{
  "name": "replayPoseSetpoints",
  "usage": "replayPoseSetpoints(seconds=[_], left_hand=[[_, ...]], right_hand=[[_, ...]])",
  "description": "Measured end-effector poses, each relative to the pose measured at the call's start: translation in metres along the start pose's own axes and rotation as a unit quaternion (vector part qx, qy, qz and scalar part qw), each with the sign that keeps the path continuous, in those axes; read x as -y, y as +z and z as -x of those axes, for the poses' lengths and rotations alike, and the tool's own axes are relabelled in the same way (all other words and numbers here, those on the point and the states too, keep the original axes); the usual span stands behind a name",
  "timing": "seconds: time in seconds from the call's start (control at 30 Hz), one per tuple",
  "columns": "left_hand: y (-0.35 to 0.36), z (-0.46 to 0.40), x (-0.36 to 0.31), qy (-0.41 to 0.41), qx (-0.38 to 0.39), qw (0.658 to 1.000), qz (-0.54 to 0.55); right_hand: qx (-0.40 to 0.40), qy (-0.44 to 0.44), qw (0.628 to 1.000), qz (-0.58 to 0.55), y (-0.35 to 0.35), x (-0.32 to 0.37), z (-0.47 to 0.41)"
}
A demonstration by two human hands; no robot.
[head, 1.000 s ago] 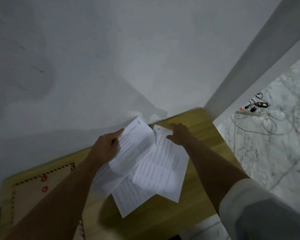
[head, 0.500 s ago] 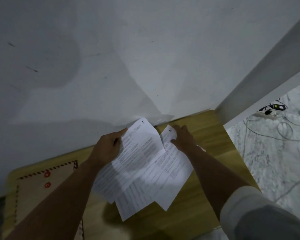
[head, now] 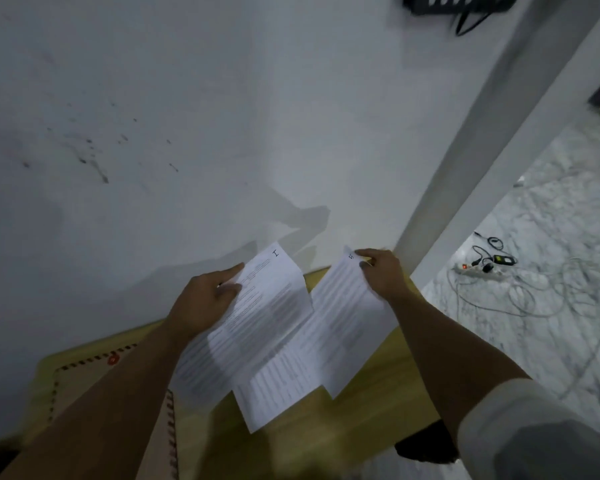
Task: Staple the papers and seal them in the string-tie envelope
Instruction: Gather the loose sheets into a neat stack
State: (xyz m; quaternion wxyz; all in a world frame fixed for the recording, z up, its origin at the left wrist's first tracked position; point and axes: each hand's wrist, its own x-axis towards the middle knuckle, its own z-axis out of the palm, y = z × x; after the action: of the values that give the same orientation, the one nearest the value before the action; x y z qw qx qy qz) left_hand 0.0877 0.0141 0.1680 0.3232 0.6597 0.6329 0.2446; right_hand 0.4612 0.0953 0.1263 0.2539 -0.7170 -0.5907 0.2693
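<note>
Several white printed sheets [head: 274,334] hang fanned out above the wooden table [head: 326,441]. My left hand [head: 205,299] pinches the top-left edge of the sheet marked "I" [head: 267,289]. My right hand [head: 381,271] pinches the top corner of another sheet [head: 343,306], pulled out to the right. A third sheet [head: 278,389] shows below between them. The brown string-tie envelope [head: 84,386], with a striped border and a red button [head: 113,359], lies flat on the table's left, partly hidden by my left forearm. No stapler is in view.
A white wall [head: 222,133] rises right behind the table. To the right, a marble floor [head: 534,341] holds a power strip [head: 478,268] with tangled cables. A dark object [head: 426,445] sits below the table's right front edge.
Both hands have lifted the sheets higher, and my right hand has pulled its sheet out to the right, widening the fan. The camera has tilted upward.
</note>
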Motion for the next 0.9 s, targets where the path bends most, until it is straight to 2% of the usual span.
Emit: replayPoseSetpoints(seconds=[0.13, 0.33, 0.43, 0.53, 0.7, 0.8, 0.9], left_hand=[[-0.033, 0.031, -0.033, 0.042, -0.040, 0.998, 0.020], [-0.087, 0.070, -0.087, 0.128, -0.090, 0.987, 0.034], [-0.109, 0.080, -0.112, 0.176, -0.105, 0.978, 0.030], [-0.128, 0.091, -0.132, 0.208, -0.117, 0.971, 0.026], [-0.148, 0.105, -0.155, 0.246, -0.158, 0.956, 0.040], [-0.152, 0.110, -0.162, 0.237, -0.206, 0.948, 0.052], [-0.155, 0.114, -0.166, 0.219, -0.259, 0.940, 0.043]], right_hand=[[-0.061, -0.051, 0.995, -0.064, -0.061, 0.064, 0.024], [-0.068, -0.148, 0.974, -0.157, -0.131, 0.165, 0.067], [-0.037, -0.178, 0.963, -0.197, -0.148, 0.204, 0.086], [0.031, -0.194, 0.954, -0.227, -0.158, 0.233, 0.101], [0.167, -0.148, 0.933, -0.283, -0.163, 0.268, 0.122], [0.215, -0.139, 0.928, -0.270, -0.165, 0.282, 0.132], [0.229, -0.144, 0.926, -0.263, -0.165, 0.290, 0.141]])
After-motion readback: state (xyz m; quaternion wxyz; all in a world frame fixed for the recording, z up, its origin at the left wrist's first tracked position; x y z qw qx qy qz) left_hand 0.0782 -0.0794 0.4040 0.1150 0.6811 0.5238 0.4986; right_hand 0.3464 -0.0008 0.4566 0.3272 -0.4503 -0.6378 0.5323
